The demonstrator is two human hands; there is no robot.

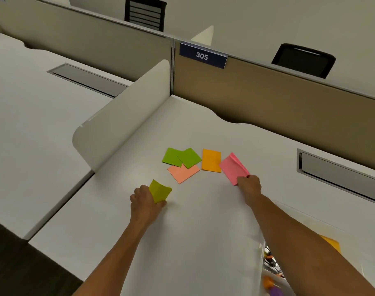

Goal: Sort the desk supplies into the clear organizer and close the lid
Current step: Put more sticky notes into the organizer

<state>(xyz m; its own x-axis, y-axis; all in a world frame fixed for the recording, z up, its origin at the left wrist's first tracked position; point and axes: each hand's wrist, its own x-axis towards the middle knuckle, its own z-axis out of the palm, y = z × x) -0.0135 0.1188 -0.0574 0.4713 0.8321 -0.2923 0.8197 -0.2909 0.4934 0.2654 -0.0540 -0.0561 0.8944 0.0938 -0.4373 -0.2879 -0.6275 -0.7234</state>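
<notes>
Sticky note pads lie on the white desk [203,221]. My left hand [143,202] is shut on a yellow-green pad [159,191], lifted slightly and bent. My right hand [248,188] pinches the near corner of a pink pad [232,167], tilting it up off the desk. Between them lie two green pads [182,157] overlapping, a salmon pad [183,173] partly under them, and an orange pad [211,160]. The clear organizer [272,265] shows at the lower right, mostly hidden behind my right arm, with small coloured items inside.
A white curved divider [122,116] stands along the desk's left side. A tan partition [289,99] with a "305" sign [202,55] closes the back. A metal cable tray [340,178] is set in the desk at right. Another orange pad [331,244] lies beyond my right forearm.
</notes>
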